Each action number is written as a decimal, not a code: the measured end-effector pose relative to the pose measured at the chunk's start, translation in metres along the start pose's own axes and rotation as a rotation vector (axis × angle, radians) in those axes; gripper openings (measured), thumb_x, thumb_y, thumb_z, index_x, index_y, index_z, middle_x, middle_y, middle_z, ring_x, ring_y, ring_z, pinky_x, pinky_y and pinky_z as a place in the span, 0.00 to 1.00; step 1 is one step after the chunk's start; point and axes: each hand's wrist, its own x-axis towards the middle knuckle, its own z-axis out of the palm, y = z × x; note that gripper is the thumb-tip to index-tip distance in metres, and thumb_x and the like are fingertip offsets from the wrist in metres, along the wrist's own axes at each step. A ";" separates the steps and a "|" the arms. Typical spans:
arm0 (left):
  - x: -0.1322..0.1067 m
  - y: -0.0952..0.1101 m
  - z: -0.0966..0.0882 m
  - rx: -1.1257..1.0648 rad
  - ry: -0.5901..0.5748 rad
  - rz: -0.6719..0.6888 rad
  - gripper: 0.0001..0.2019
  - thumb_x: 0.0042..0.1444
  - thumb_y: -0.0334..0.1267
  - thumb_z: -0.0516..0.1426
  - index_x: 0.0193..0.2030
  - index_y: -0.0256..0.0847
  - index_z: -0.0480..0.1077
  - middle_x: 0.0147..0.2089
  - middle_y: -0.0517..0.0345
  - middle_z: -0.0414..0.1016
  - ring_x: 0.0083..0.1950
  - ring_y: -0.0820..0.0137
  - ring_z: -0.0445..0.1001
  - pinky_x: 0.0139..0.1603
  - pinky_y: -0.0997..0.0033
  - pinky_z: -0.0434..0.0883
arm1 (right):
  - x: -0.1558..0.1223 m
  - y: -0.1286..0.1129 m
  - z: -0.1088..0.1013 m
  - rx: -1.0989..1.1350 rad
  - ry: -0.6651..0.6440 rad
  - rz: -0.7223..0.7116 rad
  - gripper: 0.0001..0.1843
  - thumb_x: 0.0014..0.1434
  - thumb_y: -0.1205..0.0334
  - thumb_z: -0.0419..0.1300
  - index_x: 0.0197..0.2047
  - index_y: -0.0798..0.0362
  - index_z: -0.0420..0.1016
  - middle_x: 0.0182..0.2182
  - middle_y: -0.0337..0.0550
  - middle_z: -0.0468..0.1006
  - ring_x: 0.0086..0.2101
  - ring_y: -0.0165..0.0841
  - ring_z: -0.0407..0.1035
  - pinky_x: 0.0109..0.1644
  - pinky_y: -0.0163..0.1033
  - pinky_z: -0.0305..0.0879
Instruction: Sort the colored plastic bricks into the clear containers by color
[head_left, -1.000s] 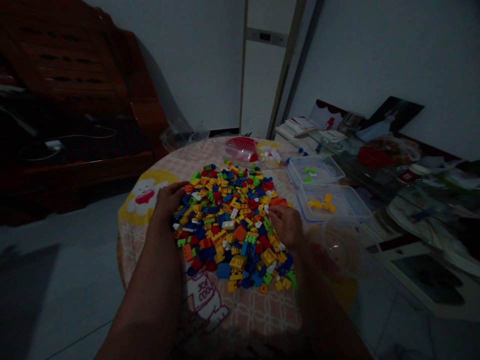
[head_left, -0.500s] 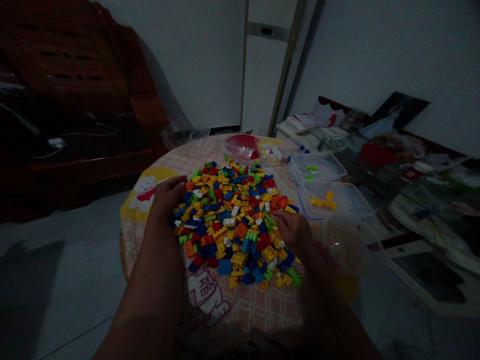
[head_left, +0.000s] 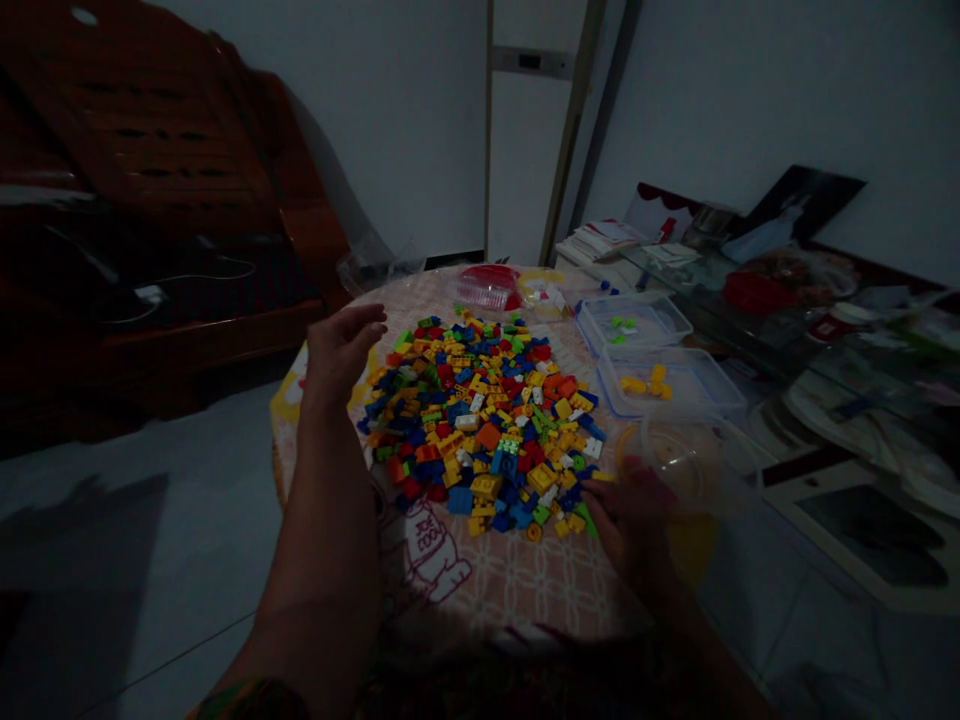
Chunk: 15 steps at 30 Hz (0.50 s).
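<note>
While the bricks (head_left: 480, 420) lie heaped mid-surface (head_left: 517, 590), both hands come off them. Left hand (head_left: 341, 345) is up now, lifted clear of the heap's left edge, fingers loosely spread, holding nothing. Right hand (head_left: 630, 525) has slid back to the near right corner, just beside the clear bowl (head_left: 679, 465). It's too dim to tell whether its fingers pinch a brick. Beyond sit the green tub (head_left: 652, 340) and the yellow tub (head_left: 697, 390), nearly bare.

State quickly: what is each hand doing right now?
Left hand: open, empty, raised beside the bricks.
Right hand: at the bricks' near edge; too dark to tell.
</note>
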 end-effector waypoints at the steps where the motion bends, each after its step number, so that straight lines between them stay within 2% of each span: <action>1: -0.003 0.008 0.005 0.015 -0.009 0.019 0.22 0.50 0.46 0.60 0.49 0.36 0.77 0.46 0.50 0.79 0.47 0.61 0.77 0.48 0.66 0.73 | -0.001 0.000 0.001 -0.001 0.010 0.009 0.13 0.64 0.57 0.55 0.42 0.51 0.81 0.38 0.50 0.84 0.37 0.42 0.79 0.45 0.46 0.73; 4: -0.016 0.029 0.022 0.062 -0.032 0.052 0.18 0.54 0.45 0.56 0.45 0.36 0.78 0.41 0.52 0.79 0.43 0.63 0.77 0.45 0.68 0.73 | 0.006 -0.007 0.003 -0.009 -0.006 0.053 0.14 0.64 0.59 0.54 0.41 0.50 0.81 0.38 0.48 0.84 0.37 0.41 0.79 0.44 0.44 0.72; 7: -0.034 0.039 0.038 0.086 -0.034 0.047 0.18 0.56 0.45 0.54 0.42 0.35 0.79 0.36 0.53 0.79 0.41 0.63 0.78 0.42 0.69 0.73 | 0.028 -0.023 0.008 -0.022 -0.071 0.078 0.15 0.65 0.62 0.53 0.42 0.49 0.82 0.38 0.46 0.84 0.38 0.38 0.79 0.43 0.39 0.70; 11: -0.056 0.033 0.047 0.081 0.057 0.001 0.18 0.57 0.45 0.54 0.42 0.35 0.79 0.35 0.54 0.80 0.40 0.64 0.78 0.42 0.69 0.73 | 0.062 -0.051 0.018 -0.203 -0.200 0.082 0.13 0.67 0.59 0.54 0.44 0.47 0.81 0.39 0.45 0.84 0.39 0.37 0.78 0.42 0.36 0.66; 15: -0.074 0.013 0.042 0.151 0.273 0.021 0.16 0.56 0.44 0.53 0.38 0.35 0.79 0.34 0.54 0.80 0.38 0.65 0.77 0.43 0.69 0.72 | 0.080 -0.068 0.022 -0.374 -0.322 0.099 0.15 0.67 0.55 0.54 0.43 0.52 0.80 0.39 0.51 0.83 0.41 0.39 0.77 0.42 0.37 0.64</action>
